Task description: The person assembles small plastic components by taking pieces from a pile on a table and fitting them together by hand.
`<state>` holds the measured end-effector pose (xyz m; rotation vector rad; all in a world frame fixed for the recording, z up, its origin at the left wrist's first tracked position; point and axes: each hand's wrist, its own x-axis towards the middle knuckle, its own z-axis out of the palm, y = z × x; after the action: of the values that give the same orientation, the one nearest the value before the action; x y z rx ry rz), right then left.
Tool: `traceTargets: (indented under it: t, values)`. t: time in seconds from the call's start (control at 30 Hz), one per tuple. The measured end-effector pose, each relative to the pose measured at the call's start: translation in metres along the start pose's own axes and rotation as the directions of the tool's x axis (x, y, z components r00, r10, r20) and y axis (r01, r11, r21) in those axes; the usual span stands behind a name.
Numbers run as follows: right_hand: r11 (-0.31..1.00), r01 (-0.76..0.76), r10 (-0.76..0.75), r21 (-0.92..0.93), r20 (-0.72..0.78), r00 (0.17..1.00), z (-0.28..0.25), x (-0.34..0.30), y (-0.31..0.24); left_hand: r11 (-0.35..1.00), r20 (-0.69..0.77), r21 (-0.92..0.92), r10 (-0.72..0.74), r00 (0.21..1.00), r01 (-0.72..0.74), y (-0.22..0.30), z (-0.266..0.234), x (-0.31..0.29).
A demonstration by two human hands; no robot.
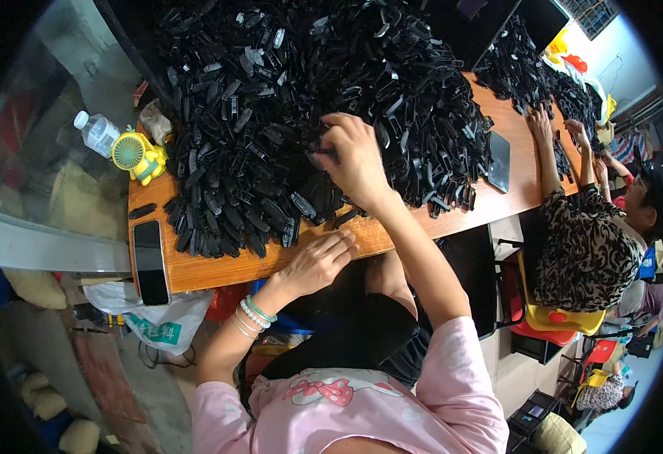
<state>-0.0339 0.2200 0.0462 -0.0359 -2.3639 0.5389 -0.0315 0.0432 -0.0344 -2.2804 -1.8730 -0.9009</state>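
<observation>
Black parts (head cam): big messy heap on a wooden table
Right hand: over the heap, fingers curled, can't tell if it's pinching anything
Left hand: apart from the right, just in front of the heap, grip unclear tbh

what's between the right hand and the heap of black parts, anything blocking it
Nothing visible does: the right hand is over the heap of black parts. The phone and yellow fan sit off at the table's left end.
</observation>
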Motion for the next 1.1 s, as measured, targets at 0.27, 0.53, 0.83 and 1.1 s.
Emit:
traceTargets:
  t: [0.27, 0.53, 0.83, 1.1]
  values:
    - [0.507, -0.685, 0.477, 0.522, 0.492, 0.728, -0.026, -0.118, -0.024, 0.991, -0.119, 0.109, -0.059, 0.991, 0.072, -0.005, -0.016, -0.016]
    - [0.582, -0.733, 0.551, 0.353, 0.493, 0.674, -0.008, -0.132, -0.041, 0.798, -0.011, 0.573, -0.222, 0.975, 0.188, -0.022, -0.059, 0.018]
    - [0.760, -0.517, 0.395, 0.394, 0.353, 0.848, 0.001, -0.131, -0.049, 0.889, -0.432, 0.347, -0.132, 0.892, 0.300, -0.003, -0.040, -0.006]
    - [0.409, -0.600, 0.614, 0.687, 0.279, 0.738, -0.030, -0.140, -0.026, 0.926, -0.430, -0.092, -0.368, 0.825, 0.365, 0.023, 0.006, -0.019]
